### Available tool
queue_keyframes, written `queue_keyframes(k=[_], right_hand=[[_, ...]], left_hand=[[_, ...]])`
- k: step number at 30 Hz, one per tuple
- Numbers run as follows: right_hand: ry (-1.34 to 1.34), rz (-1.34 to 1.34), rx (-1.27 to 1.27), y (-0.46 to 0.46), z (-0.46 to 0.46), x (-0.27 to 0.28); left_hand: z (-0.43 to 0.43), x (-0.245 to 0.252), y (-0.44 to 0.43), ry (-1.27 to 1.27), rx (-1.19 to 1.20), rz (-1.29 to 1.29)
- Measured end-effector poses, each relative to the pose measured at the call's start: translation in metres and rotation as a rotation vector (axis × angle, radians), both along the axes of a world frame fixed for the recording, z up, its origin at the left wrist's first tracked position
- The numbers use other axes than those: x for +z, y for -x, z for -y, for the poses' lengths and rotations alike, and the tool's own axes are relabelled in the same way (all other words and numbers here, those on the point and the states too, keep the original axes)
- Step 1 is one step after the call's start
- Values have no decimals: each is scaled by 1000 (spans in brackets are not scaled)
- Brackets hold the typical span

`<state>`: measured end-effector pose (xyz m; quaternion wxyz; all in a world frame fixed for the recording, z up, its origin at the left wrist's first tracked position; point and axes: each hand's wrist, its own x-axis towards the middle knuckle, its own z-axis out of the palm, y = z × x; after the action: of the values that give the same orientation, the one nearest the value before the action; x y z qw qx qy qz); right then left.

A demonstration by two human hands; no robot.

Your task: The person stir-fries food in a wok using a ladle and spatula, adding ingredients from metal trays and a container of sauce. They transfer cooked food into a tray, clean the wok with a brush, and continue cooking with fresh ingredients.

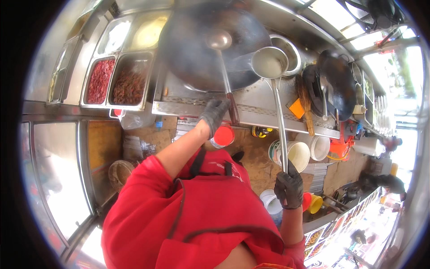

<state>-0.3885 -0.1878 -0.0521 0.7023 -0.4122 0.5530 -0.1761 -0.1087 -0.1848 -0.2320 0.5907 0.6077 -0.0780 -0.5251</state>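
My right hand (289, 188), in a dark glove, grips the end of a long metal handle. That handle leads up to a round metal dipper (269, 63) held over the right rim of a large wok (188, 50). A metal ladle (218, 39) rests with its bowl inside the wok, its dark wooden handle lying across the counter's front edge. My left hand (215, 114), also gloved, is beside that handle with its fingers curled; whether it touches the handle is unclear. Behind the dipper stands a metal pot (291, 53), partly hidden. Haze blurs the wok's inside.
Left of the wok are metal trays, one with red chopped food (100, 80), one with dark reddish-brown food (129, 85). Right are a bamboo brush (306, 107), an orange cloth (296, 108) and smaller woks (336, 84). Buckets (298, 156) stand below the counter.
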Motion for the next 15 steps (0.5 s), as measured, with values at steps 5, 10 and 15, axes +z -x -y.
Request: queue_keyframes(k=[5, 10, 15], right_hand=[[153, -184, 124, -28, 8, -12], [800, -403, 363, -26, 16, -37], [876, -848, 568, -7, 19, -63]], left_hand=[[12, 15, -5, 206, 113, -776], [-7, 43, -49, 56, 160, -456], [-58, 62, -92, -161, -224, 199]])
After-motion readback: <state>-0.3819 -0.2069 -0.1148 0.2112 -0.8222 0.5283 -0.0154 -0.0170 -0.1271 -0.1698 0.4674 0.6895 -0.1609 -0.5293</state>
